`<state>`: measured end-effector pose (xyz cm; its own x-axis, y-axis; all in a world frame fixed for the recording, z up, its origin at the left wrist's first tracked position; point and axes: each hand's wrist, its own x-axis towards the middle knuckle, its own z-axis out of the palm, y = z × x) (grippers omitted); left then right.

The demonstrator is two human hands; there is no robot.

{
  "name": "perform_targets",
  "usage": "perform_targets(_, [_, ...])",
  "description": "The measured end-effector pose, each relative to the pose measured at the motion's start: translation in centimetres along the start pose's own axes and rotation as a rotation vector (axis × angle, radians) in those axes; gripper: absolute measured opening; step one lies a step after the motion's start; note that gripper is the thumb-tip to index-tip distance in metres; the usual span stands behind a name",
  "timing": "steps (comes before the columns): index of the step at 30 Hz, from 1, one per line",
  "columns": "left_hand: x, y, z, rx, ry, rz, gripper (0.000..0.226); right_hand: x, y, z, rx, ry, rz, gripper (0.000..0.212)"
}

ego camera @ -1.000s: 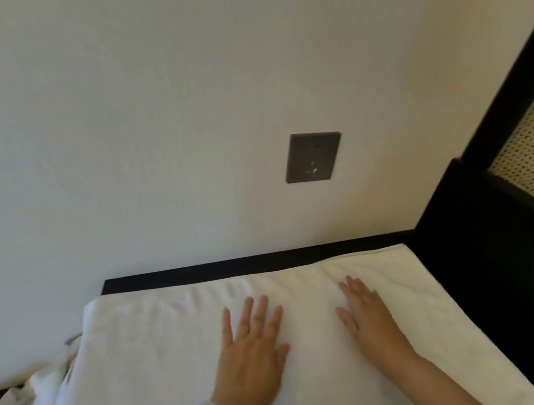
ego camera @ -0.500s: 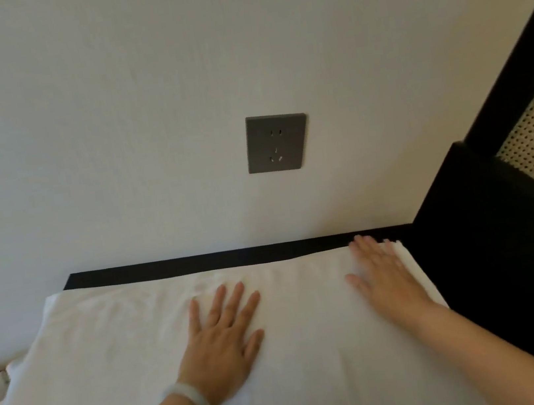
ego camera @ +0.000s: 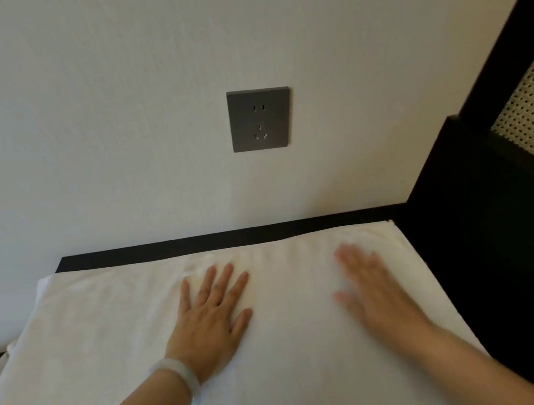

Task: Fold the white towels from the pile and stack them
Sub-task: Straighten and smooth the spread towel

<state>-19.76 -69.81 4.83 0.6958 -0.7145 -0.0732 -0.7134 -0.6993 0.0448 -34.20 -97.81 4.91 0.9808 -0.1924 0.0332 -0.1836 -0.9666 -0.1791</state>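
the right hand [ego camera: 371, 285], flat and blurred, has slid back from the towel's [ego camera: 107, 347] far corner; the left hand [ego camera: 212, 321] stays pressed flat. smoothing looks nearly done on the table [ego camera: 229, 237].

No legible text, label, brand, number or sign appears in this view. The grey wall socket [ego camera: 260, 118] shows only its pin slots, and no marking on its plate can be read.
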Motion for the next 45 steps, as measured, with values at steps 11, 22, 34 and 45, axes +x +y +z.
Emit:
perform_targets(11, [0.1,-0.2,0.4,0.011,-0.002,-0.016,0.064,-0.8,-3.0,-0.1,-0.039,-0.043,0.189,0.068])
perform_targets(22, [-6.8,5.0,0.0,-0.057,-0.001,0.190,0.057,-1.9,-4.7,1.7,-0.114,-0.108,0.179,0.066])
perform_targets(34, [-8.8,-1.7,-0.6,-0.005,0.005,-0.054,0.066,-0.8,-14.9,0.8,-0.072,0.054,-0.071,0.058])
perform_targets(45, [-6.8,-13.8,-1.7,-0.183,-0.081,-0.670,0.059,7.0,-12.6,3.0,-0.055,-0.127,0.134,0.062])
